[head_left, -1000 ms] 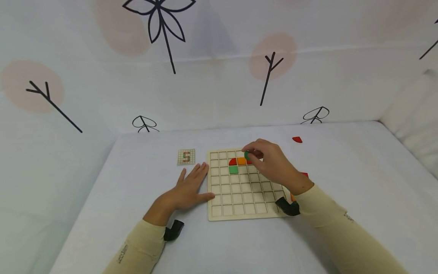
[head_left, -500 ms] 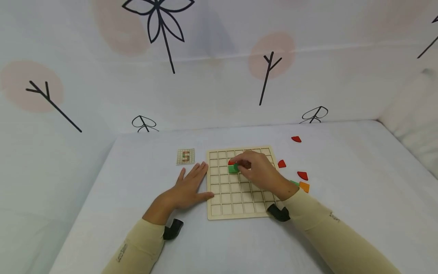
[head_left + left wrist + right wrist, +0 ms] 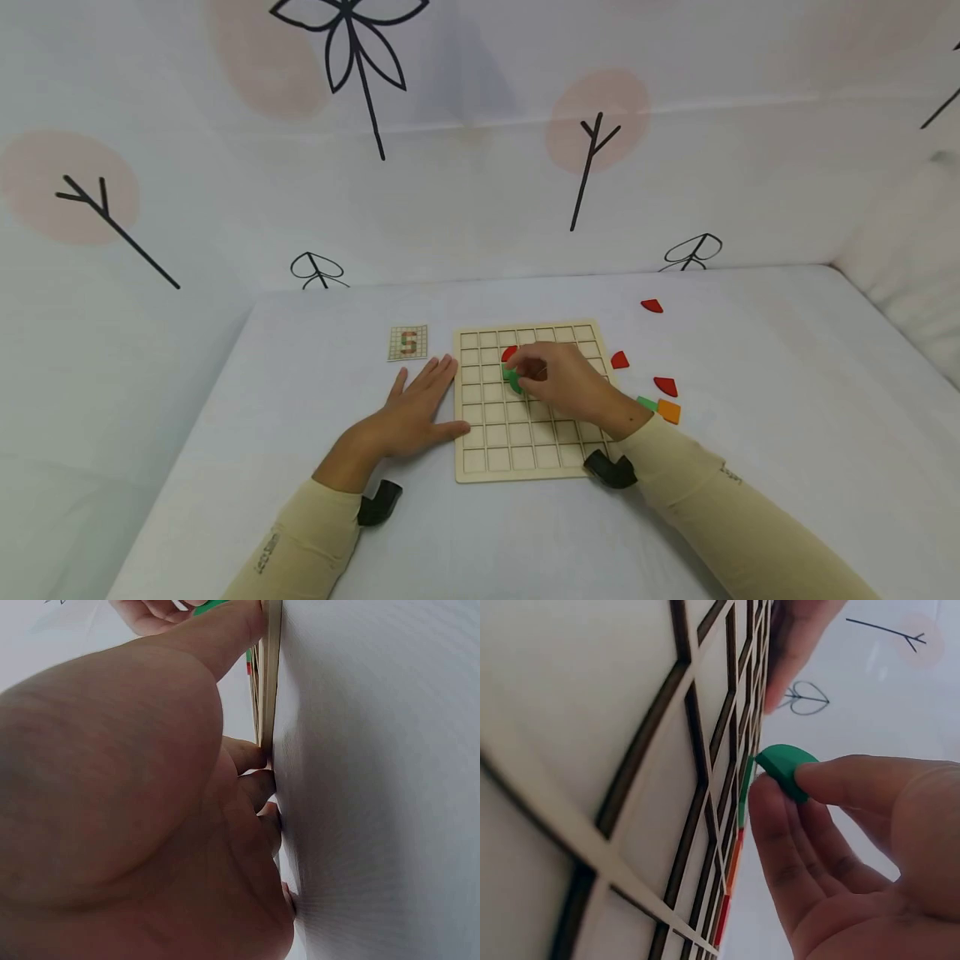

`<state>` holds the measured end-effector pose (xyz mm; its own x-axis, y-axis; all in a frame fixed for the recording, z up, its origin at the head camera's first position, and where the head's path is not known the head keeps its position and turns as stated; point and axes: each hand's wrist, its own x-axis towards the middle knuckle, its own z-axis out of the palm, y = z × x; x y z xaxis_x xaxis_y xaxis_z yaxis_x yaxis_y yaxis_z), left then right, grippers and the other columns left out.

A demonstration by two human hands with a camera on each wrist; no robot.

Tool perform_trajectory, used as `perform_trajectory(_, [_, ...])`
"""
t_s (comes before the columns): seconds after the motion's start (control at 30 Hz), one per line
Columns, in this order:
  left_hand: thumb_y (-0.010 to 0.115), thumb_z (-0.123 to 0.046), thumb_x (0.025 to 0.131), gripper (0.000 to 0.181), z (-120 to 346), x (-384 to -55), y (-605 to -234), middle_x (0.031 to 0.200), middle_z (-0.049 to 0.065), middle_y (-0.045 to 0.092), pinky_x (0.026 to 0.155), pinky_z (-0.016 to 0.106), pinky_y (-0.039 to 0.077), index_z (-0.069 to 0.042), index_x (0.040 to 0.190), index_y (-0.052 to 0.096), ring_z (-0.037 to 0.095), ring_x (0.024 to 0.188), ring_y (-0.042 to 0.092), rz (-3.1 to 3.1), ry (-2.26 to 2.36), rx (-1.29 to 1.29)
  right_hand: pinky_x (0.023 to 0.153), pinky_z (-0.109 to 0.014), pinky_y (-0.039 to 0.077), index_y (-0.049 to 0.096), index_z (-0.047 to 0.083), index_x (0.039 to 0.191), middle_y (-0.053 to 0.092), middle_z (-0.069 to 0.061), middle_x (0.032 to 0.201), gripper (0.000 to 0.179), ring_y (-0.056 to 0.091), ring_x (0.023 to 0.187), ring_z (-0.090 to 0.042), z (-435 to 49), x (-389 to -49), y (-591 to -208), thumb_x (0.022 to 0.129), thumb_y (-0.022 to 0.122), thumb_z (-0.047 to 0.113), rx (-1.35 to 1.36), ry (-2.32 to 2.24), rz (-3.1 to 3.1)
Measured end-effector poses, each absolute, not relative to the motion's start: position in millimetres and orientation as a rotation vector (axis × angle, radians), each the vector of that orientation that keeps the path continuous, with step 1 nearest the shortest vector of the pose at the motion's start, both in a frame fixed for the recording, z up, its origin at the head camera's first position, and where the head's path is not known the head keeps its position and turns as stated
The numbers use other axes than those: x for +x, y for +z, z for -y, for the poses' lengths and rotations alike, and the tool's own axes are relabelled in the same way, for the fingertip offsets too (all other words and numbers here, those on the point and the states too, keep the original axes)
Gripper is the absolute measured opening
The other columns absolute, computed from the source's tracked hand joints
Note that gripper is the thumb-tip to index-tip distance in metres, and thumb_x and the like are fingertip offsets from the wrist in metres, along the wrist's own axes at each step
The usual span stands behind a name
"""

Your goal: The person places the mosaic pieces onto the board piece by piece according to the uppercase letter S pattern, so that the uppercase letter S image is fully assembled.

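Note:
My right hand [image 3: 562, 382] pinches a green quarter-circle tile [image 3: 786, 766] between thumb and fingers, just over the wooden grid board [image 3: 498, 436]. Beneath these fingers, a green square tile [image 3: 506, 369] sits in a cell, partly covered. Above it lies a red quarter-circle tile [image 3: 509, 353]. The right wrist view also shows an orange tile [image 3: 736, 862] in the same board, with a red tile [image 3: 724, 919] beyond it. My left hand [image 3: 412, 418] lies with fingers spread at the board's left side, its fingertips and thumb touching the edge.
A small pattern card [image 3: 407, 342] with an S figure lies left of the board. To the right are loose red tiles [image 3: 665, 386], a green tile [image 3: 646, 403] partly behind the right wrist and an orange tile [image 3: 669, 412]. White patterned cloth rises behind the table.
My right hand has carried the green quarter-circle tile left and towards me, from the board's top row of tiles to beside the green square. The left hand stays in place.

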<state>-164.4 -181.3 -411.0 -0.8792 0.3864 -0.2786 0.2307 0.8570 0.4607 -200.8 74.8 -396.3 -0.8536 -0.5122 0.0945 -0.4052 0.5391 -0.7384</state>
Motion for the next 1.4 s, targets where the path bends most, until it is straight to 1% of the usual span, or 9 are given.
perform_trajectory(0.2, [0.064,-0.056,0.093,0.098,182.0,-162.8,-410.7,0.170,-0.004,0.003,0.125,0.053,-0.011,-0.017,0.162,0.006,0.017,0.158,-0.003,-2.672,0.595,0.448,0.079,-0.026,0.057,0.073,0.007,0.101,0.071,-0.002,0.092,0.014,0.065,0.084,-0.011,-74.3,-201.4,-398.4,0.089,0.071,0.001,-0.798,-1.214,-2.620])
perform_trajectory(0.43, [0.063,-0.055,0.093,0.097,181.4,-160.7,-410.6,0.170,-0.002,0.003,0.125,0.053,-0.011,-0.015,0.162,0.007,0.019,0.158,-0.003,-2.664,0.610,0.456,0.078,-0.025,0.055,0.073,0.009,0.100,0.070,-0.001,0.090,0.012,0.063,0.083,-0.010,-74.6,-202.0,-403.5,0.089,0.073,0.004,-0.791,-1.158,-2.634])
perform_trajectory(0.7, [0.063,-0.055,0.093,0.097,180.2,-160.6,-411.4,0.170,-0.003,0.004,0.125,0.053,-0.010,-0.016,0.162,0.008,0.017,0.158,-0.003,-2.670,0.606,0.450,0.083,-0.031,0.056,0.074,0.012,0.099,0.072,0.003,0.095,0.013,0.063,0.088,-0.011,-76.8,-201.6,-405.4,0.089,0.073,0.005,-0.769,-1.100,-2.642])
perform_trajectory(0.87, [0.064,-0.054,0.093,0.097,179.7,-160.0,-410.4,0.170,-0.002,0.005,0.125,0.052,-0.011,-0.016,0.162,0.008,0.017,0.158,-0.002,-2.670,0.611,0.450,0.084,-0.032,0.056,0.074,0.012,0.100,0.072,0.003,0.095,0.013,0.063,0.088,-0.012,-76.9,-200.3,-405.8,0.088,0.074,0.006,-0.755,-1.073,-2.633])
perform_trajectory(1.1, [0.064,-0.054,0.093,0.097,180.0,-159.6,-409.3,0.170,-0.002,0.005,0.125,0.053,-0.010,-0.015,0.162,0.008,0.018,0.158,-0.002,-2.679,0.596,0.446,0.078,-0.028,0.054,0.074,0.012,0.100,0.070,0.003,0.090,0.013,0.062,0.083,-0.011,-75.7,-200.3,-405.6,0.088,0.074,0.006,-0.751,-1.057,-2.631])
perform_trajectory(1.4, [0.063,-0.056,0.093,0.097,180.2,-161.2,-411.7,0.170,-0.003,0.004,0.125,0.052,-0.011,-0.016,0.162,0.007,0.017,0.158,-0.003,-2.680,0.594,0.461,0.072,-0.025,0.052,0.074,0.011,0.099,0.068,0.001,0.093,0.011,0.060,0.082,-0.012,-76.4,-199.5,-404.7,0.089,0.075,0.007,-0.731,-1.027,-2.657])
